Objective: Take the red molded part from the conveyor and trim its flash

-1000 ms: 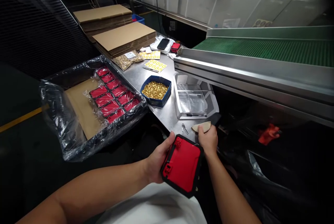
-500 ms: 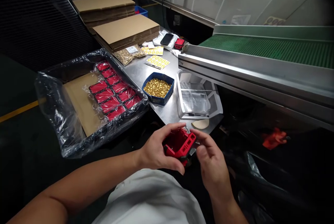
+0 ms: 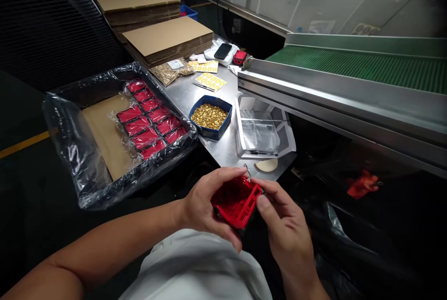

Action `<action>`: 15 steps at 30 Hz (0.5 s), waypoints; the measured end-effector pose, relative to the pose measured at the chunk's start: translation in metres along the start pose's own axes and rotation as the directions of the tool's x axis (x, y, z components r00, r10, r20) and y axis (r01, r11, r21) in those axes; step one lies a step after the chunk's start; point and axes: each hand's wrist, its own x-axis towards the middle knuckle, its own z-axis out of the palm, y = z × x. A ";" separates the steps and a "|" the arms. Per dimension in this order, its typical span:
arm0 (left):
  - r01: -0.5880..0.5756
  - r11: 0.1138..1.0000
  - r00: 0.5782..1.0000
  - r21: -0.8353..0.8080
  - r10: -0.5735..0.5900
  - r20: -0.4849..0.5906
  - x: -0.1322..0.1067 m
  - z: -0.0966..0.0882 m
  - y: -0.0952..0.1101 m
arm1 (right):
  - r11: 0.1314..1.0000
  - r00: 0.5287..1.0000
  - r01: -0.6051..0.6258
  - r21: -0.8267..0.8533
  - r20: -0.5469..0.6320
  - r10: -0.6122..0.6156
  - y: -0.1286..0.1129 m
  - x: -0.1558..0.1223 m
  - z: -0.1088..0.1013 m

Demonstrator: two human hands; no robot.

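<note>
Red housing (image 3: 236, 201), pinched in the fingers of left hand (image 3: 204, 203) and right hand (image 3: 285, 228) beyond the worktop (image 3: 223, 151) edge, could drop if either grip slackens.

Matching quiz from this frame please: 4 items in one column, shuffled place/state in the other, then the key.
Things
1. red part
2. blue bin
3. phone
4. clear tray

Place or state
A. lying on something white at the far end of the table
B. held between the left hand and the right hand
C. filled with small brass-coloured pieces
D. on the table right of the blue bin, against the conveyor frame

Pairs: 1-B, 2-C, 3-A, 4-D
</note>
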 end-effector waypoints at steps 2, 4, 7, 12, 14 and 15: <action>-0.078 0.995 0.997 0.058 0.078 0.016 0.001 0.000 0.000 | 1.000 0.995 -0.002 -0.024 -0.098 0.000 0.020 0.015 -0.009; -0.141 0.984 0.990 0.112 0.140 0.021 0.002 0.001 0.001 | 0.982 0.975 -0.014 -0.190 -0.220 -0.028 0.050 0.033 -0.022; -0.157 0.975 0.988 0.159 0.154 0.028 0.002 0.002 0.003 | 0.850 0.941 -0.072 -0.522 -0.319 -0.116 0.100 0.056 -0.040; -0.058 0.985 0.998 0.162 0.063 -0.026 -0.012 -0.002 0.002 | 0.531 0.951 -0.011 -0.847 -0.173 -0.257 0.147 0.067 -0.041; 0.021 0.981 0.998 0.191 -0.010 -0.055 -0.020 -0.004 0.000 | 0.409 0.944 0.003 -0.913 -0.132 -0.302 0.151 0.070 -0.034; 0.060 0.975 0.997 0.214 -0.048 -0.062 -0.024 -0.006 0.000 | 0.381 0.941 0.002 -0.925 -0.127 -0.314 0.151 0.073 -0.031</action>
